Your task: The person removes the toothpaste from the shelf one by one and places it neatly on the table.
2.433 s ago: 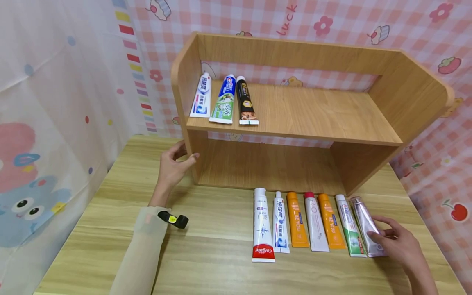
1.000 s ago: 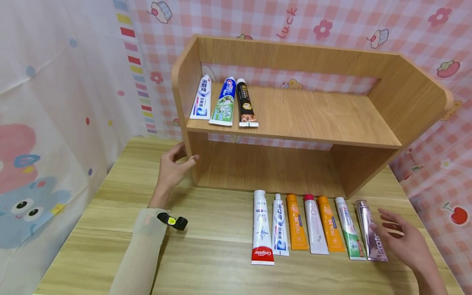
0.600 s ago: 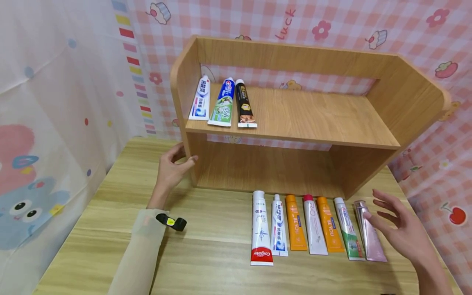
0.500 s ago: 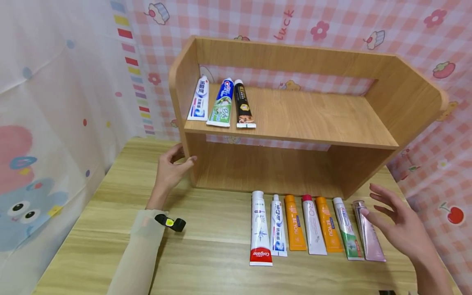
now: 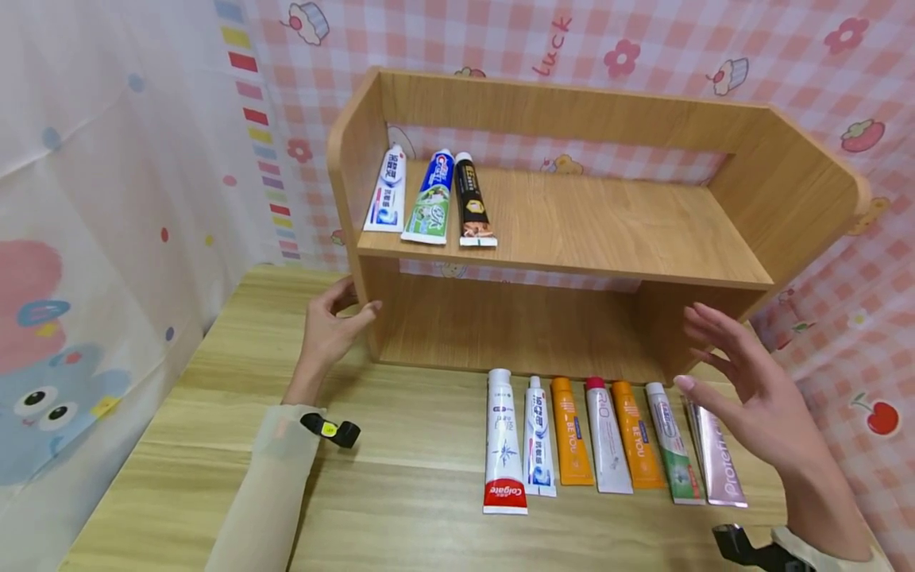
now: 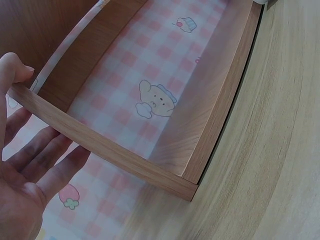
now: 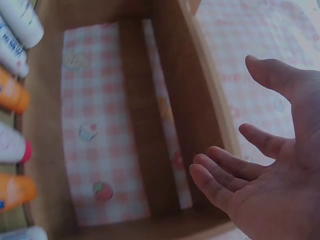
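Shelf (image 5: 599,226): left hand (image 5: 331,332) grips, right hand (image 5: 759,407) seems apart.

Pink checked cloth (image 5: 672,40) hangs behind; white printed cloth (image 5: 129,230), left; wood-grain tabletop (image 5: 407,485), below.

pink tube (image 5: 722,473), upper end hidden behind right hand (image 5: 752,395), left sleeve (image 5: 273,485) cut off at bottom

L hand (image 5: 332,332) gripping, thumb opp. fingers; R hand (image 5: 759,397) raised, thumb apart.
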{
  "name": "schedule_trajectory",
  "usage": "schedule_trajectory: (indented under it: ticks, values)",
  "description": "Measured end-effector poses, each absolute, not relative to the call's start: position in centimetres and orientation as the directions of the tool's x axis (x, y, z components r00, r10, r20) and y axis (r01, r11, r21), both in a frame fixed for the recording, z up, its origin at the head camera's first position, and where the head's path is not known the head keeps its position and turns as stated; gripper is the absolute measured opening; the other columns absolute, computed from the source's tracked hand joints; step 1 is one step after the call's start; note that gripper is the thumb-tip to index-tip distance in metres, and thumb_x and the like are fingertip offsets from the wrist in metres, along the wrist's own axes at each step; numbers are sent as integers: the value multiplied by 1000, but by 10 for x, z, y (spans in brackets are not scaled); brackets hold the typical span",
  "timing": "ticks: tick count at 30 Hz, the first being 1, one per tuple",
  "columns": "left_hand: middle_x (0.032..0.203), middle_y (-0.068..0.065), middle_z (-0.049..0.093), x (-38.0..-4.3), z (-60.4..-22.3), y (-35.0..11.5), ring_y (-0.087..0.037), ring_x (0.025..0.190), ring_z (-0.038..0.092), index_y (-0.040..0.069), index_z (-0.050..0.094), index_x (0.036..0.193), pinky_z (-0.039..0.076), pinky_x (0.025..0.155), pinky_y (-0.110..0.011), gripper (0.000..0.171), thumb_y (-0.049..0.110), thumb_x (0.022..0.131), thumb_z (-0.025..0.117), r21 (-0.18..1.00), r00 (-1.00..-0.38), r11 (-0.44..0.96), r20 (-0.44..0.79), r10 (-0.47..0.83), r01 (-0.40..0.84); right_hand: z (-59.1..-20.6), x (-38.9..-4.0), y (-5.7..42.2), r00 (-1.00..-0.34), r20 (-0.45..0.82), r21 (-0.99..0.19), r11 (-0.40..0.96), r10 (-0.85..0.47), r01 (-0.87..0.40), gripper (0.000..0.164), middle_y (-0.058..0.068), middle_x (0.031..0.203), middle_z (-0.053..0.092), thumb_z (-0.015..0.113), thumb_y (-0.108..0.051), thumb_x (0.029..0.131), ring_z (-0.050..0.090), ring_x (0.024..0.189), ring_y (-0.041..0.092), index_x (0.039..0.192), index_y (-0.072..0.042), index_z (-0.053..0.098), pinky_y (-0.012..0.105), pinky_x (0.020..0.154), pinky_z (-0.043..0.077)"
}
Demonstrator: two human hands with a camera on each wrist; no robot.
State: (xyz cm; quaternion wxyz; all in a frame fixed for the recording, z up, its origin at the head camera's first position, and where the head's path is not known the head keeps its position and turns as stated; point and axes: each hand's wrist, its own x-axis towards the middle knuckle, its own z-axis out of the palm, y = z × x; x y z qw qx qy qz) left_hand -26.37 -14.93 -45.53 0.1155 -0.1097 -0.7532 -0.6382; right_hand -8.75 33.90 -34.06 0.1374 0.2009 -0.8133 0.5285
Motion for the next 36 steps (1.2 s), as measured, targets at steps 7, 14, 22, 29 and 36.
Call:
schedule_trajectory:
  ticks: [7,14,22,29,36]
  values:
    - [122,-20,70,-265,-455,-149,-16,104,65,10,67,135,61,80,-19,47,12,88,76,938,-949,149,315,14,313,-315,-102,317,-830,499,-792,258,-250,-554,86,21,158,43,64,29,78,47,142,21,155,8,32,17,114,42]
    - [122,-20,70,-264,-454,-149,-15,104,65,10,67,135,61,81,-18,48,12,88,76,940,-952,155,306,10,303,-295,-118,298,-806,501,-794,203,-316,-573,87,18,161,40,63,27,83,47,144,19,159,2,29,16,114,42]
    - [124,-19,70,-263,-453,-150,-14,105,64,10,66,136,60,82,-17,50,13,88,76,943,-957,170,289,7,286,-277,-141,285,-817,457,-834,149,-351,-531,85,10,159,44,60,23,87,50,142,17,160,-6,28,16,111,45]
    - [126,-19,70,-264,-450,-149,-12,104,63,9,64,139,58,83,-14,53,11,87,76,937,-954,183,300,7,296,-258,-157,274,-868,378,-863,216,-322,-456,81,9,159,44,61,13,92,53,138,14,161,-16,30,14,107,48]
    - [126,-20,70,-263,-451,-149,-15,106,63,9,64,138,58,83,-14,52,10,87,76,944,-959,170,285,10,282,-244,-170,264,-890,331,-863,279,-315,-420,79,10,159,44,64,3,95,55,136,16,161,-23,30,13,104,49]
